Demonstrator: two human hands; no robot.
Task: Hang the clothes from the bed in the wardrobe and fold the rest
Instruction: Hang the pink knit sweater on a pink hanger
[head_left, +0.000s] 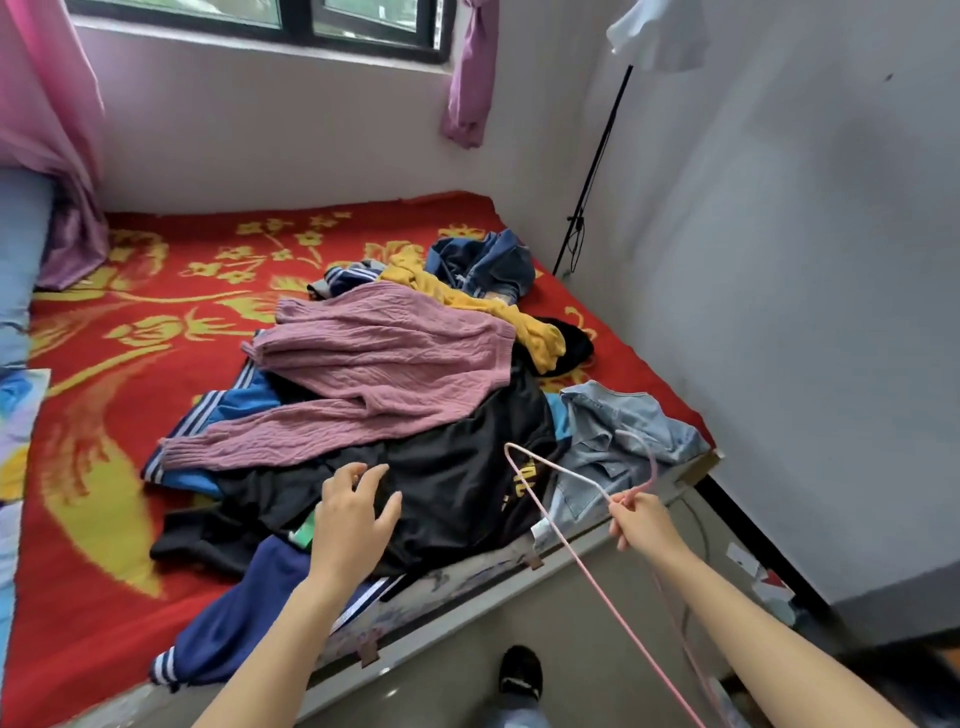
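A heap of clothes lies on the bed's near right side: a pink knit sweater (384, 358) on top, a black shirt (457, 478) with yellow lettering below it, a navy striped jacket (249, 618) at the bed edge, a light denim shirt (618, 441), a yellow garment (467, 296) and dark jeans (483, 260) further back. My left hand (353, 525) hovers with spread fingers over the black shirt. My right hand (641, 522) grips a thin pink wire hanger (550, 514) near its hook, just off the bed's edge.
The bed carries a red blanket (156, 291) with yellow flowers. A grey wall (805, 312) rises on the right, with a black stand (592, 176) in the corner. Pink curtains (47, 104) hang at the window. My foot (519, 673) stands on the floor by the bed.
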